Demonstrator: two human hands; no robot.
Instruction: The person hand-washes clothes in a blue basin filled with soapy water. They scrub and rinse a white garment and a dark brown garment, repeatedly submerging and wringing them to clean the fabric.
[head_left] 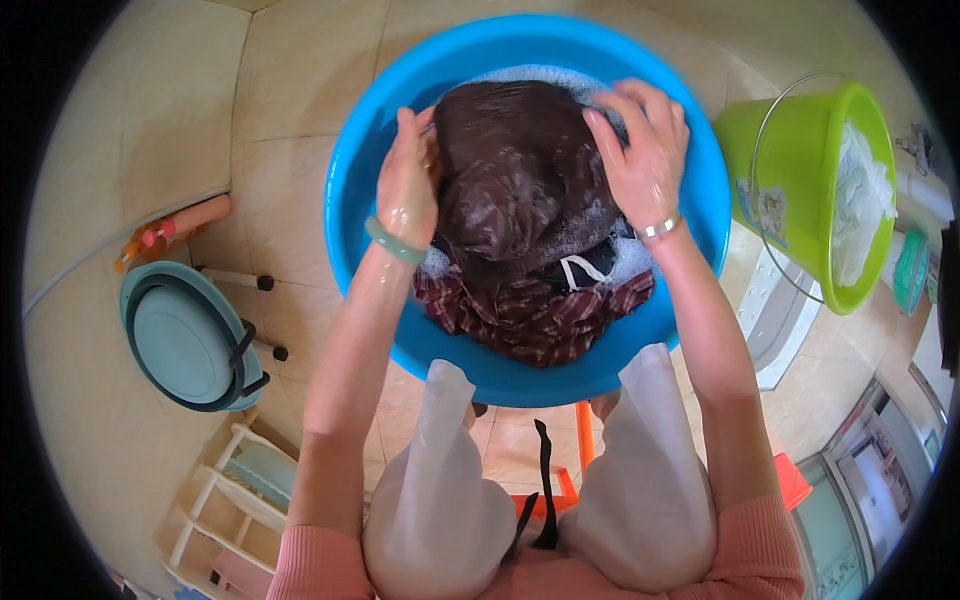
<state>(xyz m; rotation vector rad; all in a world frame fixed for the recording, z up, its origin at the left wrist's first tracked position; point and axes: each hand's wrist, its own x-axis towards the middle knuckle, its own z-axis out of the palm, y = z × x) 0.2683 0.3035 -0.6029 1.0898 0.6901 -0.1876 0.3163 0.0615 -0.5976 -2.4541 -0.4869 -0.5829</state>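
A dark brown wet garment (510,185) bulges up in the middle of a large blue basin (345,215), its surface glossy and creased. My left hand (407,180), with a green bangle at the wrist, lies against the garment's left side; its fingers are partly hidden along the cloth. On the other side my right hand (648,150), wearing a silver bracelet, has its fingers stretched out and the thumb apart, touching the garment's edge. Below the brown cloth lies a dark red patterned garment (535,325), and a white drawstring (588,270) shows between them. Suds (545,75) float around the cloth.
A lime green bucket (790,180) with a wire handle and a white plastic bag stands at the right. At the left are a folded teal basin (180,335) and a white rack (215,500). My knees, under whitish covering, flank the basin's near side. An orange stool (570,490) shows beneath me.
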